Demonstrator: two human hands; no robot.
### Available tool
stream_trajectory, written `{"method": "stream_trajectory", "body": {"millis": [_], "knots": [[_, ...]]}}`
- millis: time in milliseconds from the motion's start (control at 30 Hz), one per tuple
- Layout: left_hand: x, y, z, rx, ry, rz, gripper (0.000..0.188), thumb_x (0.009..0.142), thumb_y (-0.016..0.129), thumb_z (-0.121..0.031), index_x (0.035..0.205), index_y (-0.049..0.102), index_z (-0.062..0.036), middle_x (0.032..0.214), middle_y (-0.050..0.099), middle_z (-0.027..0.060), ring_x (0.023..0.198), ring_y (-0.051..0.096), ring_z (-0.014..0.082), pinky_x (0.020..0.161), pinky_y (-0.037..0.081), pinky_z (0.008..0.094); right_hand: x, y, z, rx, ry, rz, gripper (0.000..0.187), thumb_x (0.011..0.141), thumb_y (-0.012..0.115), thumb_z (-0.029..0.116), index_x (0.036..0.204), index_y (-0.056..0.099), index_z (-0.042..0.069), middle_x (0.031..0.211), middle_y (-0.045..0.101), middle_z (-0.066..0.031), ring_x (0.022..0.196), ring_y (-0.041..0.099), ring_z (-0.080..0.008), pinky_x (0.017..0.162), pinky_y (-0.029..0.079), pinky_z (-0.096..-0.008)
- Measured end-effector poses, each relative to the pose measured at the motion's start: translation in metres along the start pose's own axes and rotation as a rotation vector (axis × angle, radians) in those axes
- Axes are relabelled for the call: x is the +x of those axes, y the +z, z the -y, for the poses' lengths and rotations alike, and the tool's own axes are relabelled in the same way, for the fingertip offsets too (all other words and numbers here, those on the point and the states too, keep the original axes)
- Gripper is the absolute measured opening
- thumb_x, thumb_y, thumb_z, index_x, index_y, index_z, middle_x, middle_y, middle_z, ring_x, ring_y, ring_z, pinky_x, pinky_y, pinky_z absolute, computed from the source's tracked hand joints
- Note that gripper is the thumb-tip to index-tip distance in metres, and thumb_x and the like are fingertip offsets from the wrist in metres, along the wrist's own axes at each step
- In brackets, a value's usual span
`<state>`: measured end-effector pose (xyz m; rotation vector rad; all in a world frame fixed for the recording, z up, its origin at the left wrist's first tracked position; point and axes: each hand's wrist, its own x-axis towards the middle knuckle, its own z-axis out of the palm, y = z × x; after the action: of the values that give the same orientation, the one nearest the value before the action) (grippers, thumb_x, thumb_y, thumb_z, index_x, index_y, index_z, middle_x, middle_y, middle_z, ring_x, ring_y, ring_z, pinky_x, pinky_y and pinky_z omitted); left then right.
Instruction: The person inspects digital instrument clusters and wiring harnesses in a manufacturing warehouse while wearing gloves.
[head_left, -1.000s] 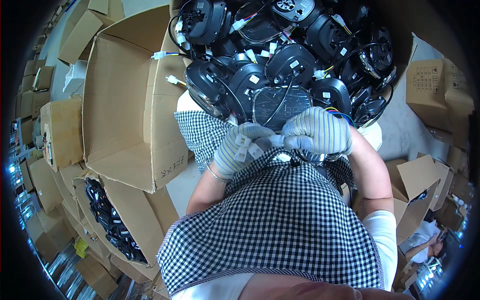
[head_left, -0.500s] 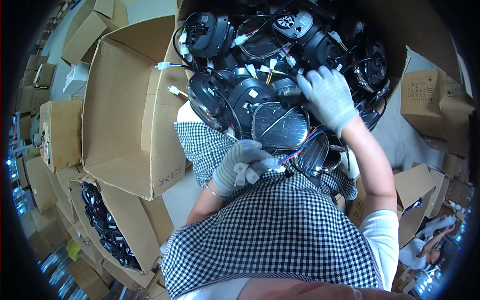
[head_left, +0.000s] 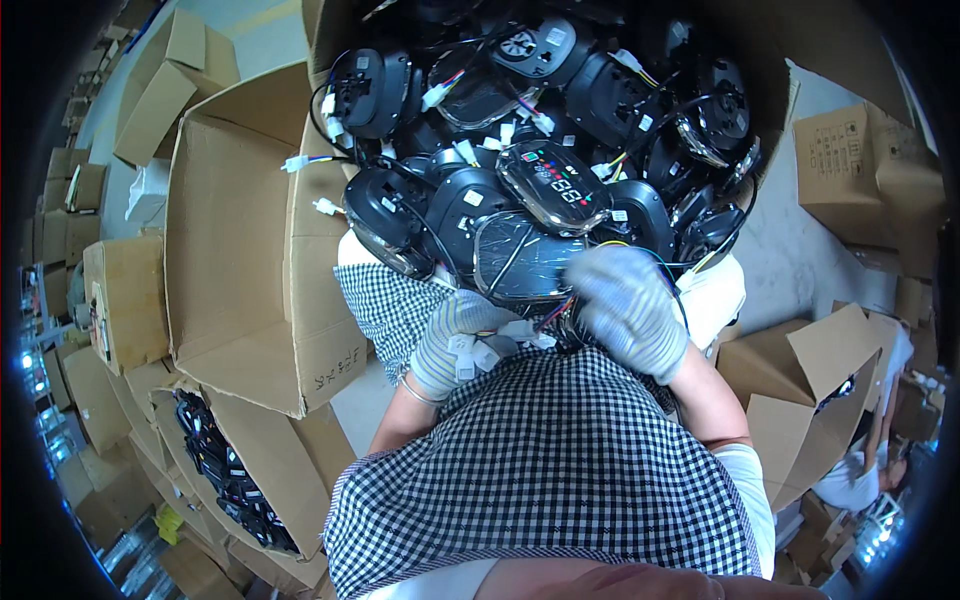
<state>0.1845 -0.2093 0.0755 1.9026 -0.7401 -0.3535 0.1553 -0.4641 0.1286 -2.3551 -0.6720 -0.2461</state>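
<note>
My left hand point(head_left: 452, 345), in a striped knit glove, is closed around several white plug connectors point(head_left: 473, 354) near my lap. Coloured wires run from them toward a black display unit. My right hand point(head_left: 630, 312), gloved too, is just right of these wires, at the pile's near edge; its fingers are smeared by motion, so their grip cannot be made out. Right in front lies a film-wrapped display unit point(head_left: 530, 258). Beyond it, another display unit point(head_left: 552, 187) shows coloured digits and icons face up.
Many black display units with trailing cables fill a large cardboard box point(head_left: 850, 45) ahead. An open carton point(head_left: 235, 250) stands at left, above a box of small black parts point(head_left: 235, 480). More cartons point(head_left: 840, 175) are at right, with another person point(head_left: 855, 480) beyond.
My right hand has drawn back from the pile to near my lap. A display unit with coloured digits now lies face up where it was. My left hand still holds the connectors.
</note>
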Motion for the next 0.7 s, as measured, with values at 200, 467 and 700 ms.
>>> {"method": "stream_trajectory", "body": {"millis": [200, 467, 700], "knots": [[0.012, 0.001, -0.01, 0.043, 0.084, 0.064, 0.025, 0.068, 0.074, -0.025, 0.089, 0.07, -0.0112, 0.076, 0.065, 0.008, 0.069, 0.061, 0.0272, 0.064, 0.047, 0.0365, 0.012, 0.006, 0.024, -0.059, 0.222, 0.547, 0.025, 0.078, 0.06, 0.027, 0.093, 0.061, 0.008, 0.083, 0.064, -0.0124, 0.075, 0.064, -0.0287, 0.065, 0.051, -0.0406], [0.0, 0.004, -0.008, -0.247, -0.285, -0.039, 0.026, 0.085, 0.052, -0.003, 0.108, 0.064, 0.0017, 0.083, 0.065, 0.005, 0.061, 0.054, 0.0089, 0.055, 0.042, 0.0185, 0.039, -0.046, -0.057, -0.806, 0.307, 0.175, 0.015, 0.082, 0.057, 0.017, 0.091, 0.064, 0.008, 0.089, 0.064, -0.0073, 0.083, 0.065, -0.0221, 0.071, 0.051, -0.0359], [-0.005, 0.009, -0.007, -0.218, -0.196, -0.147, 0.032, 0.093, 0.054, -0.025, 0.114, 0.062, -0.0019, 0.088, 0.069, 0.0055, 0.072, 0.062, 0.0128, 0.066, 0.047, 0.0222, 0.048, -0.037, -0.113, -0.829, 0.407, 0.139, 0.014, 0.081, 0.057, 0.014, 0.089, 0.064, 0.004, 0.089, 0.064, -0.0113, 0.085, 0.063, -0.0265, 0.075, 0.049, -0.0391]]}}
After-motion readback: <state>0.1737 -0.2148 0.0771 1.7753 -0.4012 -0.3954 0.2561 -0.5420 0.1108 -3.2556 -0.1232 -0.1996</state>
